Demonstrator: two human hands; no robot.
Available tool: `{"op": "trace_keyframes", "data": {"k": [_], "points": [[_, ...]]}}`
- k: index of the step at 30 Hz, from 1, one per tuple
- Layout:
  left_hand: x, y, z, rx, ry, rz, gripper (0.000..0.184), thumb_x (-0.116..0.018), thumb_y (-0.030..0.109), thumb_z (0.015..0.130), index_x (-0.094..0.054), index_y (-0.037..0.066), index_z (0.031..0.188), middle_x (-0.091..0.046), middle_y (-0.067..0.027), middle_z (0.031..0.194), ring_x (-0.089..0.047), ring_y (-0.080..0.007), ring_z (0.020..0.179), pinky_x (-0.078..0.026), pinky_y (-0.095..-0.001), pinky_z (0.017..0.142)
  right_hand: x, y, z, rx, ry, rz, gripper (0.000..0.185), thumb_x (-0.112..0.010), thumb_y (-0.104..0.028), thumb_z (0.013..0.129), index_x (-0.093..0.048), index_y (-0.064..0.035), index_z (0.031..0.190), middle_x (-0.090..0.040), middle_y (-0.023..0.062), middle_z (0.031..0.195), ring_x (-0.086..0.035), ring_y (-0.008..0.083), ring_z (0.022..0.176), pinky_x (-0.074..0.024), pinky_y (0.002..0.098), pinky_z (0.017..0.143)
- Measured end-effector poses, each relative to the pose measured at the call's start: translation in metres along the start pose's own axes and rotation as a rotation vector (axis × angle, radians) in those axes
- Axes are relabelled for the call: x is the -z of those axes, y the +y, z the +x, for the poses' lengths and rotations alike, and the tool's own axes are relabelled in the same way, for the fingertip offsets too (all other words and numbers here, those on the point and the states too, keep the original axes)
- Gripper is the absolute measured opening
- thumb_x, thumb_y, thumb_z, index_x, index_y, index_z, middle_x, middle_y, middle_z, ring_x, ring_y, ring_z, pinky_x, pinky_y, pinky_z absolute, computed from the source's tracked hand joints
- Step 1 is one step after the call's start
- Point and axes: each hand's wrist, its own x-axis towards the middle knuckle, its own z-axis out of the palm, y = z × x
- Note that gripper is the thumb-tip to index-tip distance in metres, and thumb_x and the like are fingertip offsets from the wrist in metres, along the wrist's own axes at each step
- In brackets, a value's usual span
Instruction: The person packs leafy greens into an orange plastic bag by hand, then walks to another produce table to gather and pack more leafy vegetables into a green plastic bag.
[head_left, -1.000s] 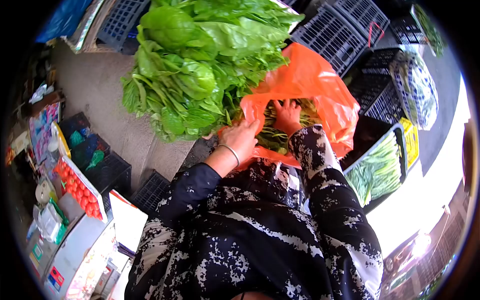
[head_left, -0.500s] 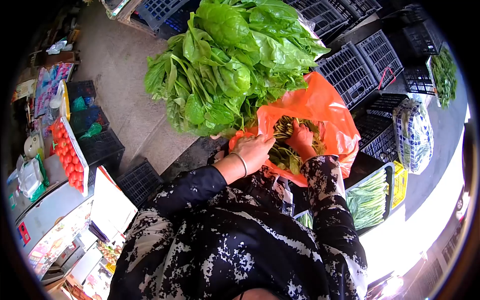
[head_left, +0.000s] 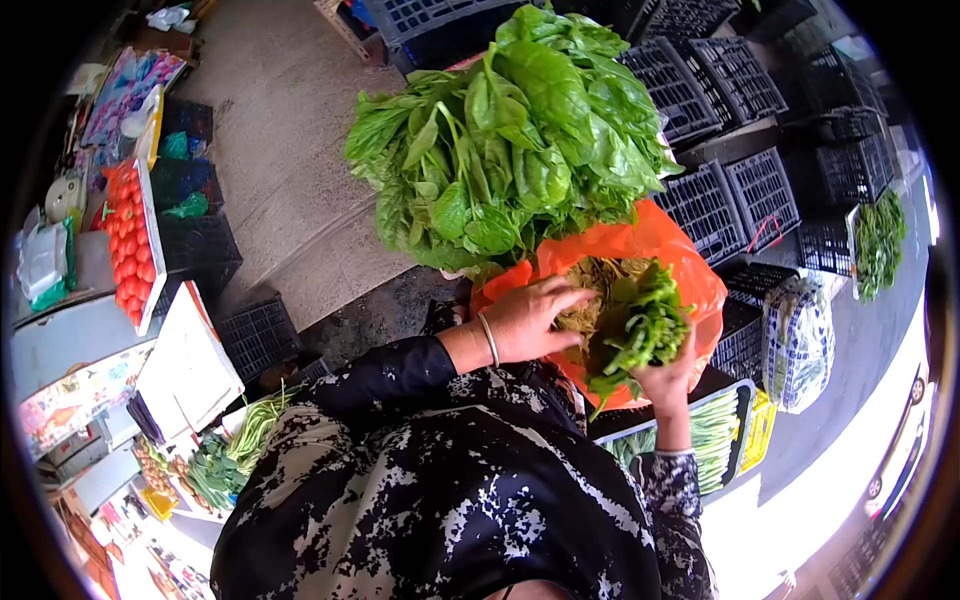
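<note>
An orange-red plastic bag [head_left: 705, 290] stands open in front of my body, with yellowish-brown stalks and leaves [head_left: 590, 290] inside. My right hand [head_left: 672, 372] is closed around a bunch of green leafy stems [head_left: 650, 325] at the bag's right side, the cut ends facing up. My left hand [head_left: 530, 318], with a bangle on its wrist, reaches over the bag's left edge, its fingers apart and nothing held between them. Just beyond the bag lies a big heap of broad green leaves [head_left: 520, 140].
Black plastic crates [head_left: 760, 190] stand at the upper right. A crate of long green vegetables [head_left: 715, 435] is by my right side, near a checked bundle [head_left: 798, 340]. Red tomatoes [head_left: 128, 240] lie in a tray at the left, and an empty-looking black crate [head_left: 257, 335] is nearer.
My right hand has come up out of the bag with a green bunch. My left hand has let go of the bag's rim and opened. The view has shifted.
</note>
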Motion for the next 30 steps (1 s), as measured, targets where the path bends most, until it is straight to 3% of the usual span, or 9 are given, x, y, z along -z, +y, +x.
{"op": "trace_keyframes", "data": {"k": [4,6,9,11,16,21,25,27,30], "points": [[0.012,0.034,-0.004,-0.302,0.165,-0.367,0.105,-0.078,0.039,0.062,-0.015,0.001,0.137,-0.034,-0.0180,0.130,-0.036,-0.0306,0.122,-0.029,-0.0374,0.102,0.017,-0.083,0.032,0.274,-0.095,0.074,0.071,-0.074,-0.008,0.064,-0.033,0.0013,0.120,-0.052,0.0136,0.111,-0.053,0.0203,0.101,-0.0429,0.0312,0.089],[0.038,0.059,0.000,-0.355,0.234,-0.381,0.108,-0.078,0.042,0.061,-0.014,0.000,0.137,-0.031,-0.0203,0.132,-0.033,-0.0319,0.123,-0.028,-0.0387,0.103,0.019,-0.138,0.061,0.684,-0.148,-0.488,0.071,-0.075,-0.017,0.066,-0.035,0.0028,0.121,-0.053,0.0144,0.111,-0.054,0.0196,0.102,-0.0425,0.0315,0.090],[0.076,0.073,0.016,-0.383,0.312,-0.606,0.113,-0.080,0.047,0.057,-0.014,-0.002,0.135,-0.031,-0.0201,0.131,-0.033,-0.0302,0.123,-0.028,-0.0391,0.102,-0.016,-0.211,0.103,0.308,-0.188,-0.178,0.076,-0.073,-0.043,0.067,-0.042,0.0037,0.118,-0.057,0.0153,0.105,-0.055,0.0206,0.100,-0.0438,0.0338,0.088],[0.114,0.079,0.017,-0.181,0.230,-1.116,0.094,-0.080,0.040,0.062,-0.027,0.001,0.129,-0.046,-0.0103,0.118,-0.047,-0.0219,0.109,-0.040,-0.0325,0.093,-0.039,-0.242,0.136,0.168,-0.320,-0.012,0.084,-0.066,-0.057,0.066,-0.044,0.0054,0.117,-0.059,0.0153,0.101,-0.056,0.0205,0.099,-0.0446,0.0335,0.085],[0.158,-0.009,0.037,0.359,0.420,-1.135,0.025,-0.064,0.021,0.074,-0.061,0.005,0.094,-0.061,-0.0051,0.091,-0.059,-0.0155,0.086,-0.048,-0.0278,0.076,-0.111,-0.211,0.242,0.226,-0.364,-0.666,0.098,-0.057,-0.071,0.064,-0.043,0.0089,0.119,-0.055,0.0229,0.113,-0.054,0.0320,0.105,-0.0424,0.0353,0.088],[0.144,-0.109,0.046,0.751,0.305,-1.265,0.022,-0.061,0.023,0.074,-0.061,0.008,0.091,-0.062,-0.0046,0.086,-0.060,-0.0172,0.079,-0.050,-0.0328,0.073,-0.155,-0.129,0.304,0.037,-0.319,-0.877,0.104,-0.051,-0.077,0.061,-0.039,0.0018,0.128,-0.050,0.0207,0.122,-0.048,0.0323,0.114,-0.0370,0.0367,0.096],[0.162,-0.097,0.036,0.872,0.235,-0.755,0.042,-0.061,0.031,0.080,-0.056,0.004,0.111,-0.061,-0.0097,0.102,-0.059,-0.0190,0.088,-0.047,-0.0352,0.077,-0.135,-0.073,0.355,-0.091,-0.328,-0.731,0.105,-0.048,-0.079,0.061,-0.040,0.0006,0.128,-0.047,0.0192,0.126,-0.044,0.0312,0.118,-0.0335,0.0355,0.099],[0.151,-0.116,0.040,0.377,0.485,-0.413,0.051,-0.064,0.033,0.077,-0.053,0.001,0.114,-0.059,-0.0101,0.108,-0.057,-0.0220,0.094,-0.044,-0.0334,0.081,-0.126,-0.057,0.401,-0.075,-0.556,-0.769,0.110,-0.049,-0.079,0.062,-0.033,0.0062,0.130,-0.042,0.0231,0.129,-0.044,0.0303,0.118,-0.0355,0.0368,0.097],[0.154,-0.107,0.041,0.590,0.715,0.092,0.102,-0.069,0.033,0.067,-0.006,-0.012,0.132,-0.024,-0.0318,0.130,-0.033,-0.0369,0.121,-0.033,-0.0346,0.098,-0.116,-0.139,0.350,-0.156,-0.378,-0.519,0.091,-0.055,-0.071,0.066,-0.050,0.0022,0.119,-0.052,0.0217,0.118,-0.053,0.0279,0.107,-0.0420,0.0409,0.089]]}}
